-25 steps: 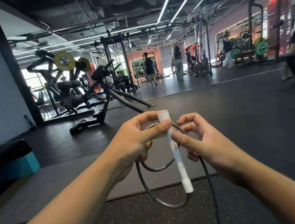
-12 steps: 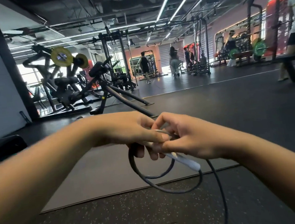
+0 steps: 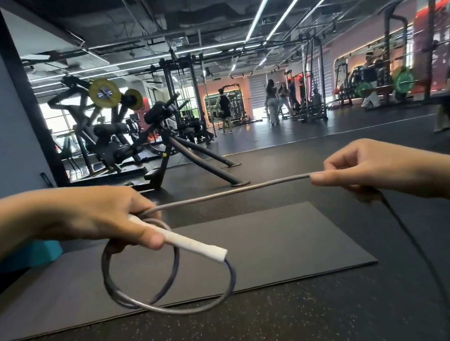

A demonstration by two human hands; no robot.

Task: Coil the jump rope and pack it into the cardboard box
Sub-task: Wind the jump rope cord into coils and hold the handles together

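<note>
— What do you wear on your arms?

— Nothing. My 2 forearms are bare as far as the picture shows; no sleeve comes into the view.

— And on the hands?

— My left hand [image 3: 106, 221] and my right hand [image 3: 376, 170] are bare too. The nails are short and plain.

The hands, touching half a second ago, are now well apart. The right hand [image 3: 376, 170] has slid out along the rope [image 3: 228, 193], drawing a taut span from the left hand [image 3: 108, 218], whose white handle [image 3: 195, 243] now lies nearly level.
</note>
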